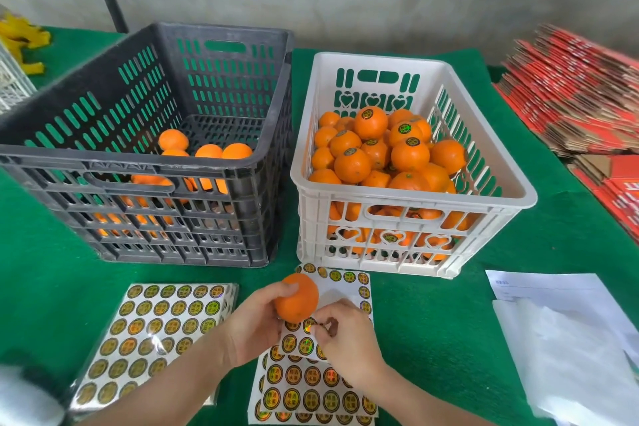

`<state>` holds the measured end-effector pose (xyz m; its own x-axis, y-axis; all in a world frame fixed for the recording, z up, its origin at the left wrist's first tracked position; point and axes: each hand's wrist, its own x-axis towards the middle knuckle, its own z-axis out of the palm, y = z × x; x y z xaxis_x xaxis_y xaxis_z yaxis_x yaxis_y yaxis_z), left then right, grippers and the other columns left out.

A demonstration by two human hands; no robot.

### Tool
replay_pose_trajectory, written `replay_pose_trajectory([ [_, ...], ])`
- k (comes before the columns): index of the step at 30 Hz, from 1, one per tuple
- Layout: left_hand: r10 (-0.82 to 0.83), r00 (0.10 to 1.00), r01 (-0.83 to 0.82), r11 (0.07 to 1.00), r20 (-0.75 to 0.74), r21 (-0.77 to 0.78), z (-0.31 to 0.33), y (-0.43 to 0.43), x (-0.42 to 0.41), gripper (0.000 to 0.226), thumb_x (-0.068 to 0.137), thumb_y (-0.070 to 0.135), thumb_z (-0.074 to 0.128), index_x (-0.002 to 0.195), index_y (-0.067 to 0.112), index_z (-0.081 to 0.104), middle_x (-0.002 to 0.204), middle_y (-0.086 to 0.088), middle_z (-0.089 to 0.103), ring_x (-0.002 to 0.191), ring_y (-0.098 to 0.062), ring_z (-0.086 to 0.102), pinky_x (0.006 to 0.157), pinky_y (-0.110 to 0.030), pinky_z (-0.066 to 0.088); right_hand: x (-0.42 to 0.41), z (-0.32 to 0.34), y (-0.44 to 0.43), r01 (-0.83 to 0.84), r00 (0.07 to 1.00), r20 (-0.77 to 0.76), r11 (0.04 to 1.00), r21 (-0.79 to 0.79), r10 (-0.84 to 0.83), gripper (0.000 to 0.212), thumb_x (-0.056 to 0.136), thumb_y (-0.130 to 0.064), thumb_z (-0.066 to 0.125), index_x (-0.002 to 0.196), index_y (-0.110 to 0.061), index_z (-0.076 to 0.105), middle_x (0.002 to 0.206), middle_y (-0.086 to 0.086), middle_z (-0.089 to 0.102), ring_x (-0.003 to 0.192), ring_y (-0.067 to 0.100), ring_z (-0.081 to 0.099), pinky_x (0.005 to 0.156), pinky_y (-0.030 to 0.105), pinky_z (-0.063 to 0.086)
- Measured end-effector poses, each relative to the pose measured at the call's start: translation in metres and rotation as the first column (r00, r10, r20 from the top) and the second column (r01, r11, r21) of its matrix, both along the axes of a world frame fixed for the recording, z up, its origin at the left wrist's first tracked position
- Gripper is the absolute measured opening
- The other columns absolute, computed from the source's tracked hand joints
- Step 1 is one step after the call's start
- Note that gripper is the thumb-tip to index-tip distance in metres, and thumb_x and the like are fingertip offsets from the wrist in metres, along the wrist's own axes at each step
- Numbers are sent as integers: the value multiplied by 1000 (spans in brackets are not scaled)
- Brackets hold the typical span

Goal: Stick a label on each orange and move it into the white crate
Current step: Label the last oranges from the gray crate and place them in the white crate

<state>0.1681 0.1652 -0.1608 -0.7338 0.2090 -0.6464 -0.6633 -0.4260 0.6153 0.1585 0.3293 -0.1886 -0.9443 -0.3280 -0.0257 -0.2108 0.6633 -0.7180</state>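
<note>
My left hand (254, 322) grips an orange (296, 297) just above the label sheet (349, 290) near the table's front. My right hand (347, 335) pinches a round gold label (310, 324) at the sheet, right below the orange. The white crate (411, 207) stands behind at right, heaped with labelled oranges (371, 121). The black crate (145, 183) at left holds several unlabelled oranges (207, 150) low at its bottom.
A wrapped stack of full label sheets (155, 328) lies at front left. White papers (567, 339) lie at front right. Red flattened cartons (584, 104) are piled at the far right. Green cloth (432, 322) covers the table.
</note>
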Motion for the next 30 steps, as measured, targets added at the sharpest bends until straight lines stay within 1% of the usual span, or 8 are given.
replay_pose_trajectory([
  [7, -22, 1000, 22, 1000, 22, -14, 0, 0, 1, 61, 63, 33, 74, 117, 9, 59, 99, -17, 72, 83, -28, 69, 72, -35, 54, 7, 1, 0, -4, 1000, 21, 992, -128, 7, 16, 74, 4, 64, 64, -8, 63, 68, -13, 51, 59, 0, 46, 60, 11, 39],
  [11, -93, 995, 76, 958, -45, -278, 6, -6, 4, 72, 53, 42, 78, 115, 12, 59, 108, -10, 69, 102, -25, 62, 84, -33, 47, 7, 6, 7, 111, 965, 255, 971, -212, -55, 29, 84, -3, 62, 65, -24, 57, 65, -11, 57, 60, -5, 52, 61, 8, 41],
  [13, -128, 984, 63, 901, -125, -430, 9, -10, 5, 90, 39, 52, 76, 118, 14, 57, 119, -7, 61, 110, -22, 55, 93, -34, 40, 3, 12, 12, 152, 938, 341, 958, -241, -63, 27, 87, -5, 59, 69, -24, 58, 72, -9, 60, 66, -5, 54, 66, 6, 40],
  [15, -120, 975, 21, 885, -185, -464, 11, -13, 5, 98, 34, 50, 77, 122, 14, 54, 122, -7, 57, 112, -23, 54, 97, -36, 39, -5, 22, 16, 186, 921, 385, 938, -294, -61, 23, 89, -4, 56, 73, -20, 60, 83, -3, 64, 79, 4, 57, 71, 8, 40],
  [17, -122, 964, 23, 924, -236, -382, 17, -13, 3, 91, 40, 36, 81, 124, 13, 54, 120, -13, 60, 106, -29, 61, 88, -35, 48, -15, 38, 18, 176, 926, 377, 915, -363, -28, 20, 90, -4, 55, 76, -18, 60, 96, -1, 66, 95, 9, 58, 79, 16, 42],
  [20, -32, 966, -5, 990, -257, -144, 27, -11, 0, 77, 49, 9, 78, 122, 14, 54, 116, -21, 59, 89, -36, 68, 71, -34, 56, -28, 68, 17, 24, 958, 268, 902, -430, 102, 21, 91, -6, 55, 77, -21, 58, 112, -4, 60, 104, 0, 54, 81, 9, 40],
  [25, 67, 975, -52, 996, -214, 75, 35, -4, -4, 89, 42, 28, 88, 123, 12, 55, 100, -17, 67, 76, -28, 66, 64, -32, 54, -32, 92, 14, -269, 959, 35, 944, -193, 280, 28, 91, -15, 56, 75, -37, 48, 118, -17, 47, 119, -9, 35, 94, 0, 20],
  [30, 110, 979, -89, 989, -174, 120, 37, 0, -5, 63, 67, 31, 68, 125, 11, 53, 92, -11, 71, 72, -22, 67, 66, -33, 54, -31, 96, 6, -353, 934, -69, 935, -31, 350, 22, 91, -23, 55, 79, -37, 44, 125, -11, 39, 119, -7, 28, 89, -5, 13],
])
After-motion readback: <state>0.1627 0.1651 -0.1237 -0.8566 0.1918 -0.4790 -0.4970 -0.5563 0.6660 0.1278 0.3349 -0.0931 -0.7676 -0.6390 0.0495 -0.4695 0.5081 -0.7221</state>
